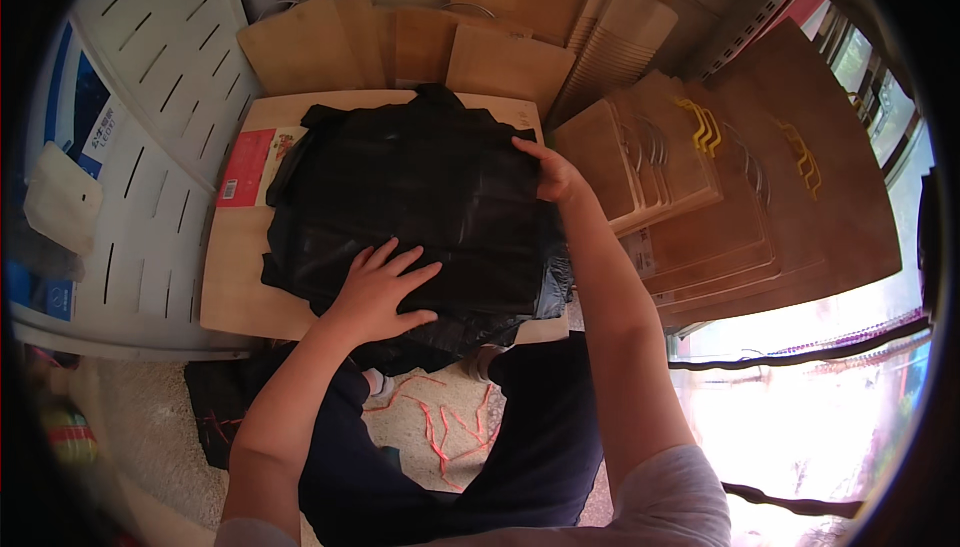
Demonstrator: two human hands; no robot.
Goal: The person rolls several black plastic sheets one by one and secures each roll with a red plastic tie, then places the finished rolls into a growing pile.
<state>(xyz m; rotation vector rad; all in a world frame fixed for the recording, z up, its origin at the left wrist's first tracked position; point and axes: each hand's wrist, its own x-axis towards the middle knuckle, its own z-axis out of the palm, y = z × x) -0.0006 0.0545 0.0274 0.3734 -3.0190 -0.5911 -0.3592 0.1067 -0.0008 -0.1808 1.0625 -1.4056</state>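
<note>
1. Resting on the black plastic pile (420, 197), my left hand (378, 295) has its fingers fanned wide, near the edge closest to me.
2. My right hand (553, 173) touches the pile's far right corner; I cannot tell whether its fingers pinch anything.
3. The pile lies on a pale wooden board (240, 282), beside a red label (247, 169).

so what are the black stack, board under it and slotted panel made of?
Black stack: probably thin plastic film, semi-gloss; soft highlights, crinkled edges.
Board: likely wood, smooth; pale tan colour, grain unclear.
Slotted panel: perhaps painted metal, satin; flat grey-white face, neat slots.
</note>
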